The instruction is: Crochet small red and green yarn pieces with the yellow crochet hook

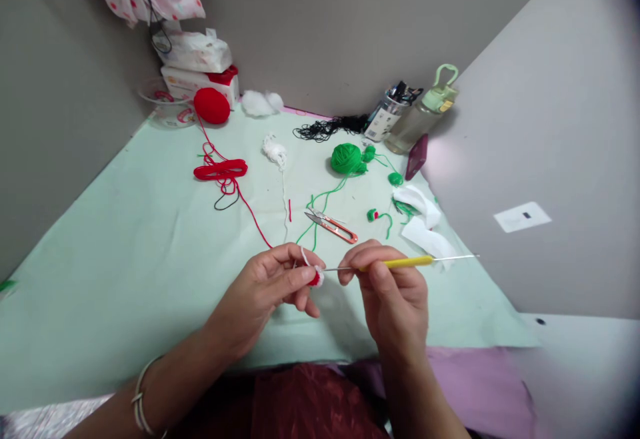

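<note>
My left hand [273, 282] pinches a small red and white crochet piece [316, 277] between thumb and fingers, with white yarn passing over the index finger. My right hand [393, 285] is closed around a crochet hook with a yellow handle [407, 263]. The hook's metal shaft points left and its tip meets the crochet piece; whether a loop is on it I cannot tell. Beyond my hands lie orange-handled thread snips [337, 227], a small white yarn bundle [275, 152] and a wound red yarn hank [221, 170], whose strand runs toward my left hand.
Farther back sit a red yarn ball [212, 105], a green yarn ball [346, 158], black yarn [327, 129] and white stuffing [261, 103]. A bottle [415, 122] and a pen cup [383, 119] stand at back right, near a dark red phone-like object [417, 157]. Walls border the table.
</note>
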The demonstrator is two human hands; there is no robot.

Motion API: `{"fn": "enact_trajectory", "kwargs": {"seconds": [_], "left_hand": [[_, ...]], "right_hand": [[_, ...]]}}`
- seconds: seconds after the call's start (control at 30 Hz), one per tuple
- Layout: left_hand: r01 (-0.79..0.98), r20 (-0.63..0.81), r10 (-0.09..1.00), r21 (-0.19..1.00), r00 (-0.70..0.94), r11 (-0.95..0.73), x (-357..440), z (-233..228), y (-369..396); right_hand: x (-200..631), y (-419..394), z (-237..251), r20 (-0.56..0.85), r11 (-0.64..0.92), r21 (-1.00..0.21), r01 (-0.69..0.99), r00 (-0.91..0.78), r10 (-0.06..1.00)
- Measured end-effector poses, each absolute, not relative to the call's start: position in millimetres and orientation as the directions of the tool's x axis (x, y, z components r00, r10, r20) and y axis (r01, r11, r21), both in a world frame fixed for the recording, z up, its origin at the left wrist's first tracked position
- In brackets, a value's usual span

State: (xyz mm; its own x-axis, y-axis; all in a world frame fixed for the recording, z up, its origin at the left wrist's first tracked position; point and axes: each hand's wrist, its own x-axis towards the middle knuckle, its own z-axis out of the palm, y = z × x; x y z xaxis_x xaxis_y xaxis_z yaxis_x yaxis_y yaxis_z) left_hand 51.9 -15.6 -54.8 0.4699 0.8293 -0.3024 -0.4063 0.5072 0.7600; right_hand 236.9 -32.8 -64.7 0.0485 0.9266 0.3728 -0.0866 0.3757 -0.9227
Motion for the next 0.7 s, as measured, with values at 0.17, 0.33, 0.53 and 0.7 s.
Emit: {"fn": "enact_trajectory", "kwargs": {"seconds": [0.17,0.33,0.53,0.7], "left_hand": [[-0.406,-0.309,0.830,0.758,0.465,0.510,52,-55,-15],[-0.405,-0.297,0.838,0.769,0.459,0.494,52,-58,-14],[-0.405,-0.273,0.854,0.789,0.443,0.462,51,-63,-15],[-0.352,-0.243,0.849,0.830,0.469,0.432,47,-66,-16]], "right_hand": [[238,-35,-68,0.394,0.395,-0.917,-0.047,0.034,0.918],[237,-37,-65,0.451,0.449,-0.891,0.075,0.025,0.892],[238,-40,-57,0.478,0.474,-0.861,0.186,-0.027,0.878],[241,-41,-53,0.483,0.483,-0.847,0.223,-0.059,0.874]]}}
